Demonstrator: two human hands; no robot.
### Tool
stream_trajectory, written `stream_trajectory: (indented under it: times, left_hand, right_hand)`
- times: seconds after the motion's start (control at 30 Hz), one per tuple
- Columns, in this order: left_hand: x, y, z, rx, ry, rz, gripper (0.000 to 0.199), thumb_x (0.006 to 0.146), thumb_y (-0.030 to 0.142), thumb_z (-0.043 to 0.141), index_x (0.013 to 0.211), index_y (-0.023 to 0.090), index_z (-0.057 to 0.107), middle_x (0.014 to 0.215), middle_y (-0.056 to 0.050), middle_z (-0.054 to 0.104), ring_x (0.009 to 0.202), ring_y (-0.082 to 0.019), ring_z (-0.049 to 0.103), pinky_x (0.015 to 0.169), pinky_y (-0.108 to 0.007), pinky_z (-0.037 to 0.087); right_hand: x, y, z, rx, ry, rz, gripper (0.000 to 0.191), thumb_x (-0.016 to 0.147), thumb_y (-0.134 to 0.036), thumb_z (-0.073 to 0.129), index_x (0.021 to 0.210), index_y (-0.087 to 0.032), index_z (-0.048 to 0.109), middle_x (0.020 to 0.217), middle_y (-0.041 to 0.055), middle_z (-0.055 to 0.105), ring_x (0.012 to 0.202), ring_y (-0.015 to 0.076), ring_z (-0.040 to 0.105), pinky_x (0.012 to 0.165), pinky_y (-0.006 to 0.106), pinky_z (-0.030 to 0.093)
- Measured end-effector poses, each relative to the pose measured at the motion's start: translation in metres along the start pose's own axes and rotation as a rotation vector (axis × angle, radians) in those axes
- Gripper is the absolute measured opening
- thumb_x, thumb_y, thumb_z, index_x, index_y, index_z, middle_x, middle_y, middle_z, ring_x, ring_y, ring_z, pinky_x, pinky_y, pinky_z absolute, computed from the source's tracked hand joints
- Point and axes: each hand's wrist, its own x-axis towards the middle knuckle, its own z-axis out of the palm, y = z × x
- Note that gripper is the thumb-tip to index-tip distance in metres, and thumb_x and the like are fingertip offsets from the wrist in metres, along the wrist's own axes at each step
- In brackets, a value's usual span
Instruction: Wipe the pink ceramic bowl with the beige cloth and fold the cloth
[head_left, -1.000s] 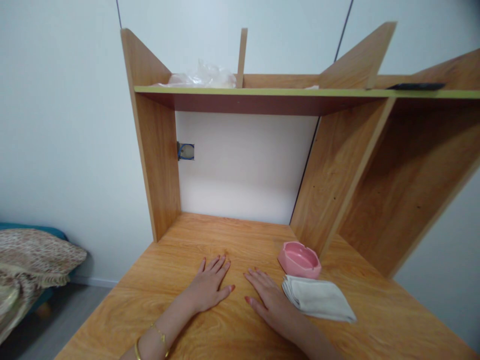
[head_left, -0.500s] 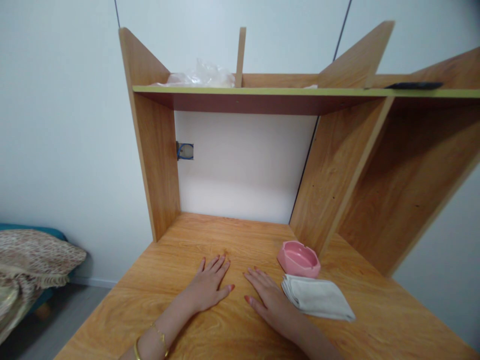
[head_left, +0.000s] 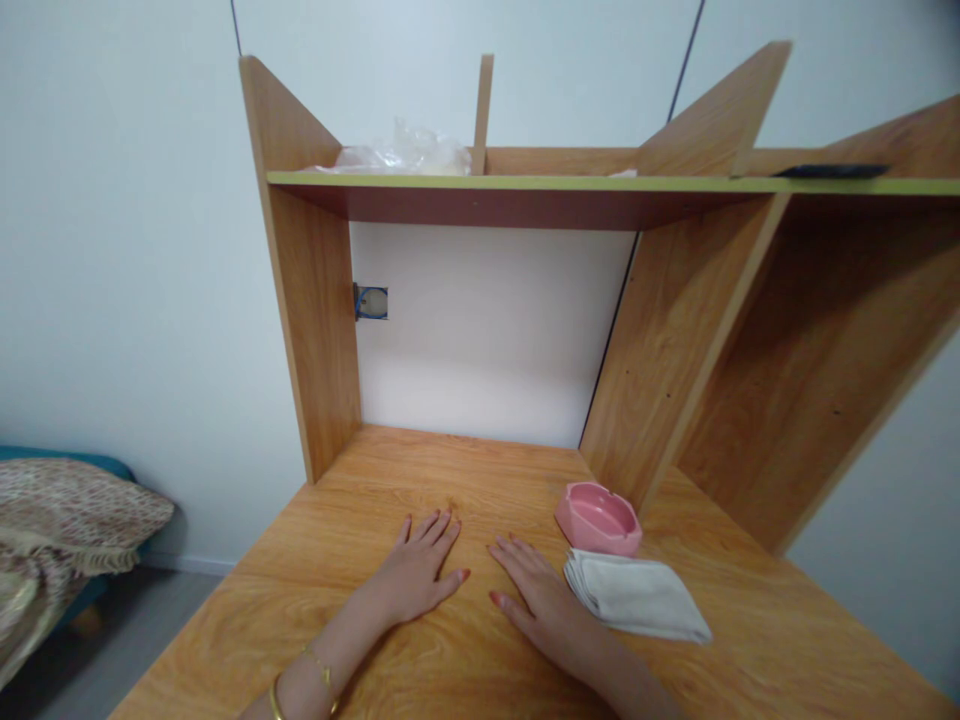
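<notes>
Flat on the wooden desk (head_left: 480, 480) lies my left hand (head_left: 417, 572), fingers stretched out, holding nothing. My right hand (head_left: 541, 607) rests palm down a little to its right, also with fingers extended and no object in it. Close beside the right hand is a folded white cloth (head_left: 637, 595). Just behind that cloth stands a pink ashtray (head_left: 598, 518) with angular sides and notches in its rim; its inside looks bare.
Side panels (head_left: 319, 330) and a shelf (head_left: 525, 198) rise around the desk's back. On the shelf lie a clear plastic bag (head_left: 405, 152) and a flat black object (head_left: 832, 171). An open socket box (head_left: 372, 303) shows wires. Patterned fabric (head_left: 75, 505) covers furniture at left.
</notes>
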Motion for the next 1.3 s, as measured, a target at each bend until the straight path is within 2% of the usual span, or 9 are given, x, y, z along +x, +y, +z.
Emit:
stream_trajectory:
  times: [1.3]
  left_hand:
    - [0.0007, -0.0028, 0.0043, -0.001, 0.034, 0.024, 0.068, 0.085, 0.057, 0.02, 0.138, 0.016, 0.02, 0.145, -0.009, 0.013, 0.133, -0.024, 0.009, 0.105, -0.049, 0.007]
  right_hand:
    - [0.0003, 0.0, -0.0004, 0.004, -0.01, 0.001, 0.058, 0.084, -0.048, 0.034, 0.133, -0.017, 0.034, 0.141, 0.0047, 0.03, 0.13, 0.0202, 0.021, 0.108, 0.037, 0.015]
